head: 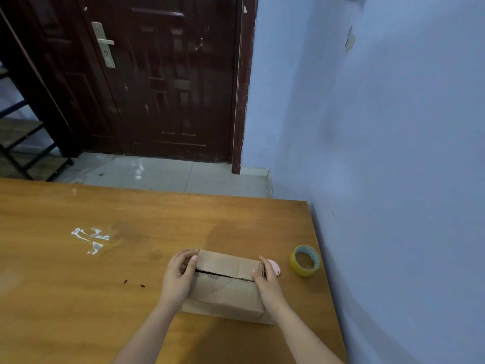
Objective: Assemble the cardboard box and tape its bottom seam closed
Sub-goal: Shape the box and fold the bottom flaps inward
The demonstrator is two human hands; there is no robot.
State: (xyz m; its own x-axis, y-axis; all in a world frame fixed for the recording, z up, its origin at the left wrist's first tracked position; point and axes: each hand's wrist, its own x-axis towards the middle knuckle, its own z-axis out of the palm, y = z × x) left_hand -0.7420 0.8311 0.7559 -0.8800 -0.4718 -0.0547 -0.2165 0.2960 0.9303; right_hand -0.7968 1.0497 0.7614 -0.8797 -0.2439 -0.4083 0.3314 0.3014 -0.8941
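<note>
A plain brown corrugated cardboard box sits low in the frame, right of centre, its two long flaps folded shut on top. A thin dark seam between them runs left to right, untaped, slightly open. To its right, well apart near the frame's lower right, a roll of clear yellowish packing tape with a pale blue-green core lies tilted.

A small pink thing lies mostly hidden behind the right hand and the box; what it is cannot be told. The table runs off the left and bottom edges.
</note>
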